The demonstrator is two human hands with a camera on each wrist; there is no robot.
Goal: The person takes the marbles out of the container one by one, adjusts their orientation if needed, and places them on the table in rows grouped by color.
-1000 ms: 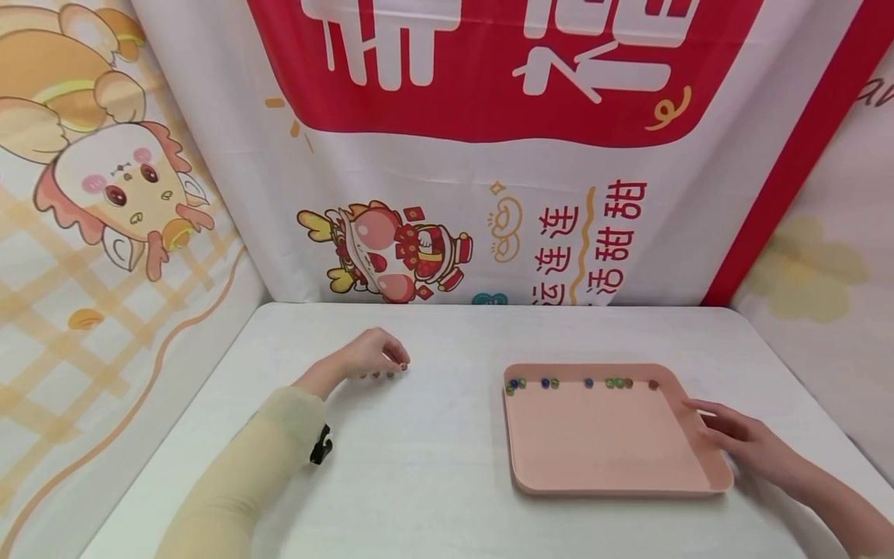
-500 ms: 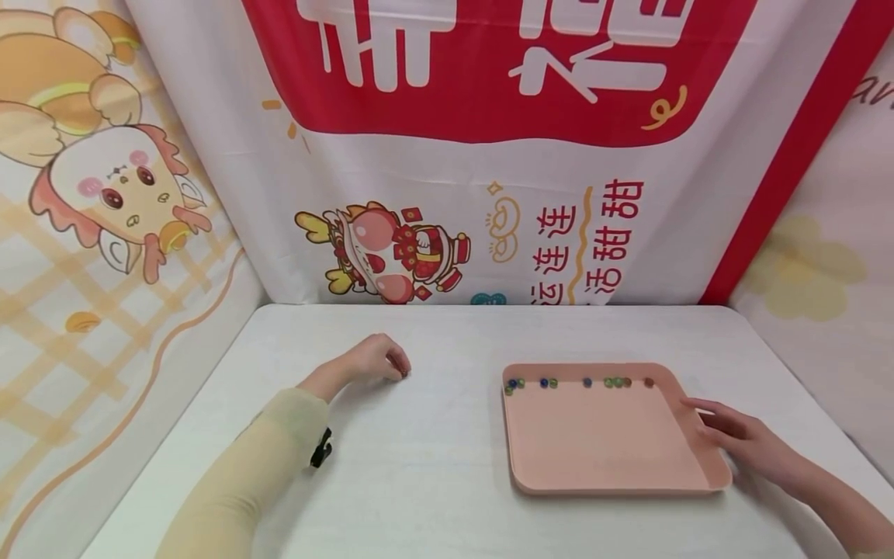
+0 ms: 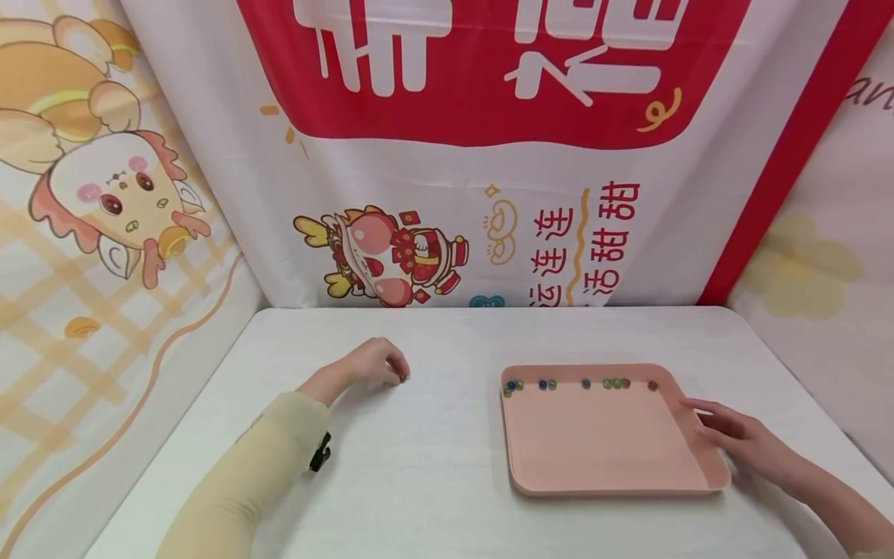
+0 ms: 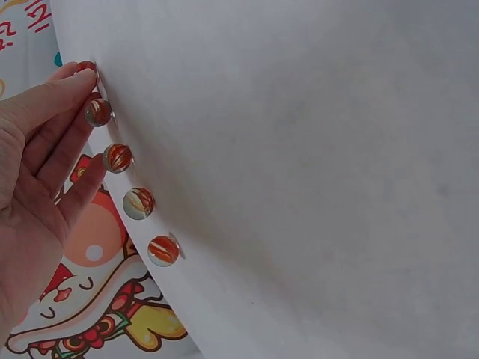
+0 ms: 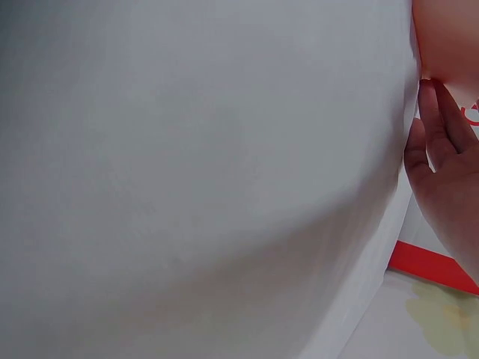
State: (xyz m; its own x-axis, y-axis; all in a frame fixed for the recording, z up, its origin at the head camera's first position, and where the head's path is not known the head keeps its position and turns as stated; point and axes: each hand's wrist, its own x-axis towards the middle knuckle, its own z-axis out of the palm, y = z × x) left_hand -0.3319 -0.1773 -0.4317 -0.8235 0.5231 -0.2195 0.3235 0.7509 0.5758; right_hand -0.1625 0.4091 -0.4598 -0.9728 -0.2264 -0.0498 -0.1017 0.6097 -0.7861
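A red-streaked marble [image 4: 86, 66] is pinched between the thumb and fingers of the left hand [image 3: 373, 361], at the end of a row of four similar marbles [image 4: 117, 158] on the bench [image 3: 419, 466]. Well to the right, the right hand [image 3: 747, 442] touches the edge of a pink tray [image 3: 608, 442], its fingers nearly straight; glass balls [image 3: 586, 383] lie along the tray's far side. Behind hangs a banner [image 3: 447, 167].

A person's left arm [image 3: 230, 481], sleeved, reaches forward, the left hand [image 3: 372, 362] pinching with its thumb; the right hand [image 3: 743, 441] extends nearly straight fingers, its forearm [image 3: 834, 497] bare.
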